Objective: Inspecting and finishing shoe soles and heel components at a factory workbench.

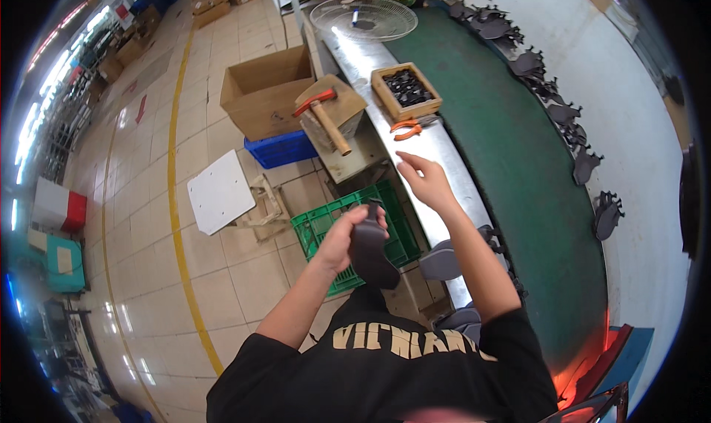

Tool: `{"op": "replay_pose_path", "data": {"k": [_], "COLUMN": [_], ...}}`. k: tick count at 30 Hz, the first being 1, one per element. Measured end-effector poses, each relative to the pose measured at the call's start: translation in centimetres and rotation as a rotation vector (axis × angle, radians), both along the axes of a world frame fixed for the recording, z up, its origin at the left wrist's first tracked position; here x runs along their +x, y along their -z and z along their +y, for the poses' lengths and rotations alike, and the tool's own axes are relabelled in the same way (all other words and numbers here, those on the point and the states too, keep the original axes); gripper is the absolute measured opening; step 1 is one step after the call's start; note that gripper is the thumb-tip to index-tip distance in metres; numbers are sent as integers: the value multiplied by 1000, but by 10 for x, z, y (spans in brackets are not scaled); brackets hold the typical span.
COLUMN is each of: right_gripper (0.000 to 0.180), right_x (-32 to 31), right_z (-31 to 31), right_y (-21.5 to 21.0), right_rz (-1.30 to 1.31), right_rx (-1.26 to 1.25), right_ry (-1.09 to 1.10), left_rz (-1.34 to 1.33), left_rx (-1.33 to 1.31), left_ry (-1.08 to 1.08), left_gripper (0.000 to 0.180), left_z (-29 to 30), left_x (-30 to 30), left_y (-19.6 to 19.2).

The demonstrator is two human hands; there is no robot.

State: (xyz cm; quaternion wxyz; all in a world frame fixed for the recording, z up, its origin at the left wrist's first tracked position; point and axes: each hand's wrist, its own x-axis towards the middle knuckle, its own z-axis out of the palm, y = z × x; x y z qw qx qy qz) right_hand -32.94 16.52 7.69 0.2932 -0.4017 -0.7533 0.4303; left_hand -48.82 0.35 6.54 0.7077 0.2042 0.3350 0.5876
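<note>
My left hand [341, 239] is wrapped round a dark grey paddle-shaped part [375, 254], whose narrow black end points up and away from me. The part hangs above a green plastic crate [326, 219]. Over the metal edge of the bench, my right hand [428, 184] is apart from everything, with its index finger stretched out and nothing visible in it. Just beyond its fingertips lie orange-handled pliers [406, 130]. A wooden box [386, 97] of small black pieces stands behind the pliers. More grey parts [441, 263] rest beside my right forearm.
A green conveyor belt [511, 193] runs along the right, with several dark paddle-shaped parts [585, 164] along its far side. Ahead, an orange-headed hammer [329, 127] lies on a block near a cardboard box [270, 90] and a blue crate [281, 150]. A white-topped stool [222, 192] stands left.
</note>
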Motion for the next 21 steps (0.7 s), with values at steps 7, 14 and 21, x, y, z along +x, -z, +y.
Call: {"op": "replay_pose_path", "data": {"k": [7,14,21], "right_gripper": [101,74,23], "right_x": [-190,-231,-147], "right_z": [103,86,105], "right_y": [80,96,33], "right_rz": [-622,-478,403], "right_rx": [215,49,-179], "right_ry": [45,69,12], "left_rz": [13,419,846], "left_rx": [-38,3,329], "left_ry": [-229,-245,-284], "left_gripper": [27,19,29], "left_z": [-6,-3,128], "left_x": [-73,-119,-168], "left_y": [5,29,22]}}
